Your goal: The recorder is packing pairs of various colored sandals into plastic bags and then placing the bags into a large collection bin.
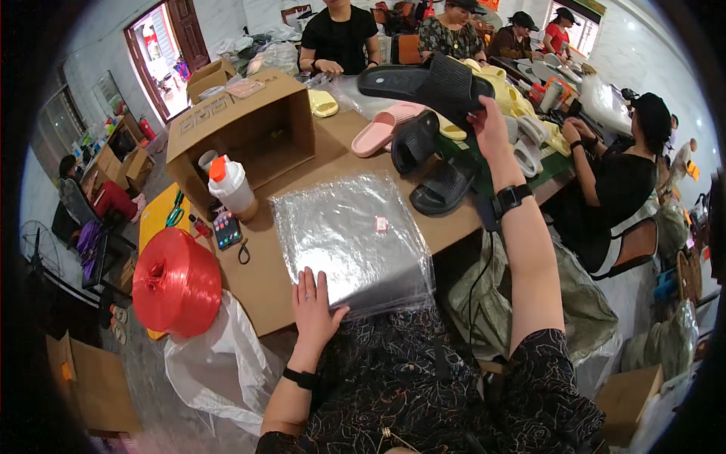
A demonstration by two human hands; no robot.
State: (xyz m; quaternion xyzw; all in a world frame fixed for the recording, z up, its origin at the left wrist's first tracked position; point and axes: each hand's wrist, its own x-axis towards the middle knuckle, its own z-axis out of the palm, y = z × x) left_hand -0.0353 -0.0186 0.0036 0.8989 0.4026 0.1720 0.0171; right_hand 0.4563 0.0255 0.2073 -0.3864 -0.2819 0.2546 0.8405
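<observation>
Right hand (pixel 490 127) is up in the upper middle of the frame, arm stretched out, fingers closed around a black slide sandal (pixel 448 83) and holding it lifted above the desk (pixel 272 280). Left hand (pixel 314 303) sits low, centre-left, fingers spread flat and pressing on the near edge of a stack of clear plastic bags (pixel 352 238); it grips nothing. Both wrists wear dark bands.

That stack of bags lies in the middle of the brown desk, right in front of the person. Just beyond it, toward the right, two more black sandals (pixel 431 163) lie on the desk below the lifted one, and a pink sandal (pixel 382 127) rests just to their left. A second long black sandal (pixel 393 78) lies behind, near the raised one, with pale yellow sandals (pixel 510 94) heaped to the right.

To the upper left an open cardboard box (pixel 242 129) lies on its side, a white bottle with an orange cap (pixel 231 185) standing before it, a phone (pixel 227 229) just below. At the far left edge of the desk hangs a big spool of red twine (pixel 176 281), a white sack (pixel 219 363) beneath it. Other people sit along the top and right.
</observation>
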